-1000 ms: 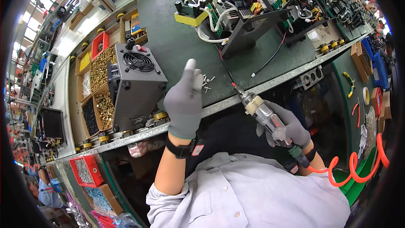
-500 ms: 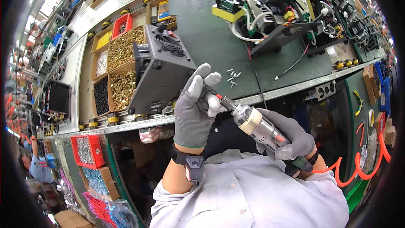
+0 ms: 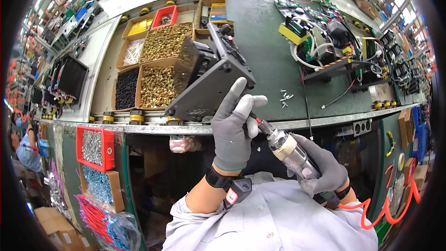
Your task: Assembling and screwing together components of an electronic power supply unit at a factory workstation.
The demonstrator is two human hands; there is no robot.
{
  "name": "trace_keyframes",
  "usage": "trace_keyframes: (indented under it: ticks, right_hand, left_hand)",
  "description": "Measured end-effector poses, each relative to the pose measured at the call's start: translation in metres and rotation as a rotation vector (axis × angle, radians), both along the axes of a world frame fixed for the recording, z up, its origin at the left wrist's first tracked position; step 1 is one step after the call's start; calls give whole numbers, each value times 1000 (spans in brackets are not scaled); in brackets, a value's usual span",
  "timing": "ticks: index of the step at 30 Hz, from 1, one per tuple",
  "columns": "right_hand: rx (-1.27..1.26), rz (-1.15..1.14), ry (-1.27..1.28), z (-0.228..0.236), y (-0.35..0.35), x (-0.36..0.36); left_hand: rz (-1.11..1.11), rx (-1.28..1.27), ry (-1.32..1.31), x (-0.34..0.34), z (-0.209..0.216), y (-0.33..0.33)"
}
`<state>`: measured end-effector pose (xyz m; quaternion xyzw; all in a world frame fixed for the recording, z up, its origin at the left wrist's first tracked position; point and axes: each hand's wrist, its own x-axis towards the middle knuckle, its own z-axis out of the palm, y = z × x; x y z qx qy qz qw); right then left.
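Note:
My right hand (image 3: 326,166), in a grey glove, is wrapped round a silver pneumatic screwdriver (image 3: 293,159) with an orange coiled air hose (image 3: 371,223). Its bit points up and left into my left hand (image 3: 233,132), also gloved. The left thumb and lower fingers close about the bit (image 3: 256,120), while the index finger stretches toward the case; whether a screw sits at the tip is hidden. Just beyond, a dark grey metal case (image 3: 209,92) stands tilted near the bench edge. Several loose silver screws (image 3: 286,96) lie on the green mat right of it.
Left of the case are cardboard trays of brass-coloured fasteners (image 3: 160,42) and black screws (image 3: 127,88). Wired circuit assemblies (image 3: 325,46) stand at the far right. A red bin of silver screws (image 3: 110,153) hangs below the bench edge. A black cable (image 3: 307,102) crosses the mat.
The view has swung, so the bench appears farther right. The case looks turned, showing more of its open inside. My left index finger has straightened; both hands stay at the screwdriver.

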<state>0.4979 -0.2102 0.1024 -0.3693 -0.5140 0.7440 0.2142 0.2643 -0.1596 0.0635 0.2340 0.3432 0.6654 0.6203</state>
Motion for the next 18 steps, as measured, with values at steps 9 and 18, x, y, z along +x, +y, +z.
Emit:
trace_keyframes:
  ticks: [9, 18]
  right_hand:
    - [-133, 31, 233, -8, 7, -38]
    - [-385, 107, 99, 3, 16, -59]
  left_hand:
    - [68, 71, -387, -32, 2, -11]
    - [123, 67, -150, -47, 0, -19]
